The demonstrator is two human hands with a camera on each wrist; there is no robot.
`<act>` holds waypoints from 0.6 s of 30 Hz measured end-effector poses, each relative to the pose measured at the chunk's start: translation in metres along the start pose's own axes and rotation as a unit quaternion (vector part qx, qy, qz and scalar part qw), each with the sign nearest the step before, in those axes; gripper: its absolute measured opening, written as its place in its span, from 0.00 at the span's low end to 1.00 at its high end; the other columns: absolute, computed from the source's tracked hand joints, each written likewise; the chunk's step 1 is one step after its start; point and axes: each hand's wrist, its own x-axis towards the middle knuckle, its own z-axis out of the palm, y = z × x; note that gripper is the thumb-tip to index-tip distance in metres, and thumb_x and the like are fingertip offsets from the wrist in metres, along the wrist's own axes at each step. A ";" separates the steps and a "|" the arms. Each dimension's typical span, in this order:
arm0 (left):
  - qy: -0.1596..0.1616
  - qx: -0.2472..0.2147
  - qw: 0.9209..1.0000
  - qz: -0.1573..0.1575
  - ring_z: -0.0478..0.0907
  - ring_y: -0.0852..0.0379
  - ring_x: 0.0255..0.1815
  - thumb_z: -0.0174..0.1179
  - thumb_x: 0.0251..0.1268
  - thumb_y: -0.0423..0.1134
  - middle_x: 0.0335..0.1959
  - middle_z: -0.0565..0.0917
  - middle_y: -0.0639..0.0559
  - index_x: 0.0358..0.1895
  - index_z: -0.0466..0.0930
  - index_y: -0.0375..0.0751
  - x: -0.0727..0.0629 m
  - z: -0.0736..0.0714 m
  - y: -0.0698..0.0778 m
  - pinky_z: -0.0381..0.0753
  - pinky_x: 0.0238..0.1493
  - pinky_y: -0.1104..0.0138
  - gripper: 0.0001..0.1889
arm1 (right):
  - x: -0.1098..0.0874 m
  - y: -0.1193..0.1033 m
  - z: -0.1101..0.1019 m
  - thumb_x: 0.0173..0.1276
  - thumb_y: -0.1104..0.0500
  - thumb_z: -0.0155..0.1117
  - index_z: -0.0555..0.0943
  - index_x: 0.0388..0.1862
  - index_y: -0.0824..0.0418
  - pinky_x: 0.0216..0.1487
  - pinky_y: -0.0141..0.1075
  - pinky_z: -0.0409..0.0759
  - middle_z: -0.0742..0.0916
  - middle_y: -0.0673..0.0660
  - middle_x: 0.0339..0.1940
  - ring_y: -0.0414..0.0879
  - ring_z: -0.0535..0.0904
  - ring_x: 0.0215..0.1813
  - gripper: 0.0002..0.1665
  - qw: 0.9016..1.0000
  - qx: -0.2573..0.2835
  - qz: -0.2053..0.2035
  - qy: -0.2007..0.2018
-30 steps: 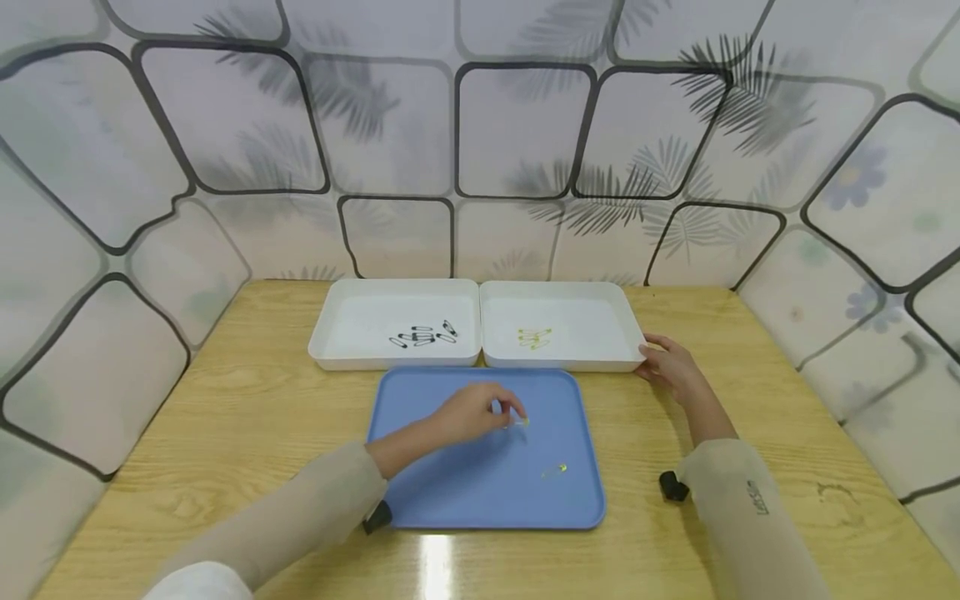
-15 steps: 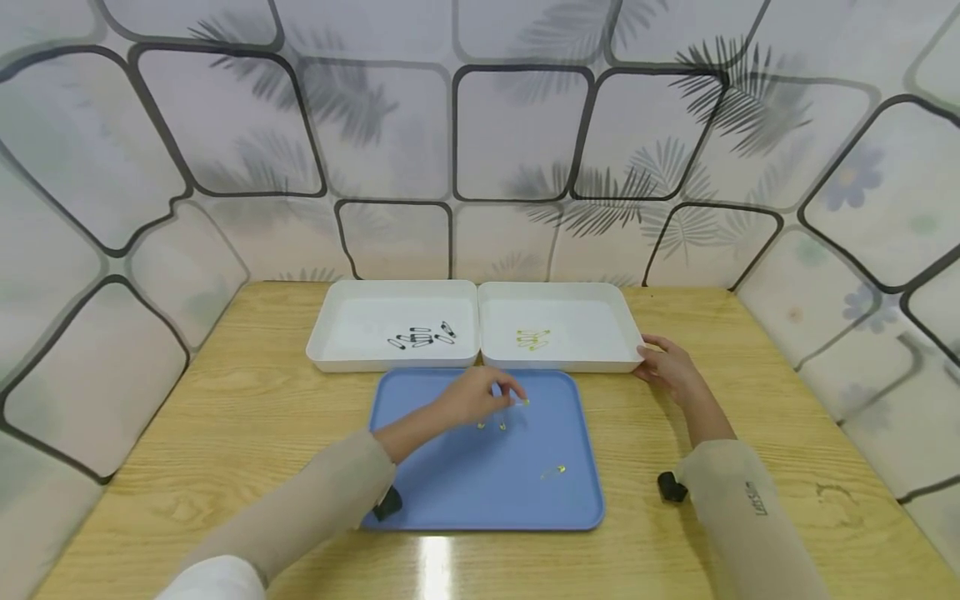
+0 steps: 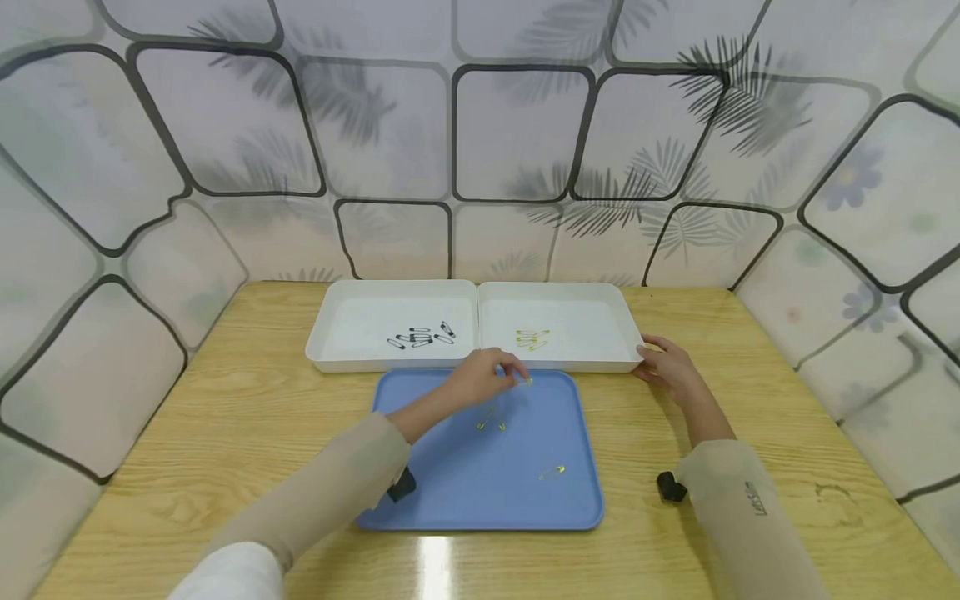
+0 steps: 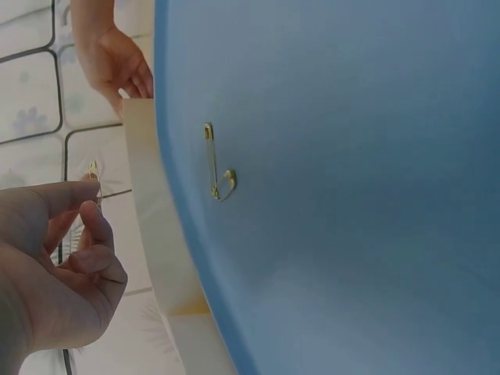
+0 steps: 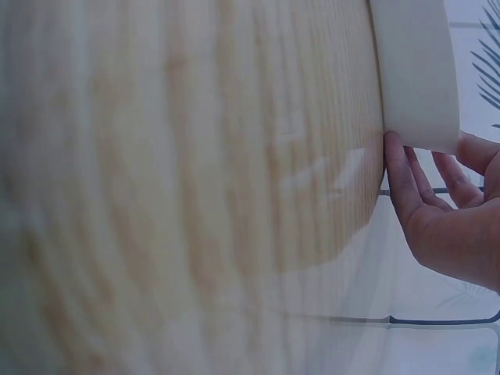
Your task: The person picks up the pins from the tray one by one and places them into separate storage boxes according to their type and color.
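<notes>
My left hand (image 3: 480,377) is above the far part of the blue tray (image 3: 450,500). Between thumb and forefinger it pinches a gold safety pin (image 4: 94,173), partly covered by the fingertips. Two more gold safety pins (image 3: 491,417) lie below on the blue tray, and a single gold safety pin (image 3: 552,472) lies closer to its front right. The right hand (image 3: 670,367) holds the near right corner of the right white tray (image 3: 577,321), thumb at the rim and a finger low on the wall. Inside that tray rest several gold safety pins (image 3: 532,339).
Beside it stands the left white tray (image 3: 360,317), with several black safety pins (image 3: 420,336) in it. Both white trays sit behind the blue tray on a wooden table (image 3: 247,400). A patterned cloth wall (image 3: 517,133) encloses the back and sides.
The left hand has lifted a gold safety pin and moved away from me toward the right white tray, uncovering two pins on the blue tray. My right hand stays at the tray corner.
</notes>
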 end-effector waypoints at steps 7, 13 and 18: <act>0.012 -0.008 1.000 -0.027 0.64 0.61 0.17 0.57 0.61 0.31 0.28 0.76 0.56 0.38 0.84 0.46 0.015 -0.001 0.003 0.65 0.19 0.73 0.08 | 0.000 0.001 0.000 0.73 0.58 0.46 0.49 0.72 0.64 0.51 0.34 0.75 0.67 0.70 0.60 0.39 0.76 0.43 0.33 1.000 0.002 0.001 0.001; 0.021 -0.010 1.000 -0.021 0.65 0.60 0.21 0.58 0.61 0.31 0.28 0.77 0.55 0.39 0.84 0.44 0.027 -0.001 0.005 0.65 0.21 0.73 0.07 | 0.000 0.002 -0.001 0.73 0.58 0.46 0.50 0.72 0.65 0.50 0.34 0.75 0.71 0.65 0.55 0.38 0.76 0.41 0.33 1.000 0.003 0.000 0.001; 0.032 0.005 0.999 -0.031 0.63 0.60 0.19 0.59 0.61 0.33 0.29 0.77 0.55 0.40 0.84 0.44 0.037 -0.002 0.006 0.63 0.20 0.73 0.07 | 0.000 0.001 0.000 0.73 0.58 0.46 0.50 0.72 0.64 0.51 0.35 0.75 0.69 0.67 0.57 0.38 0.75 0.41 0.33 1.000 0.006 0.002 0.003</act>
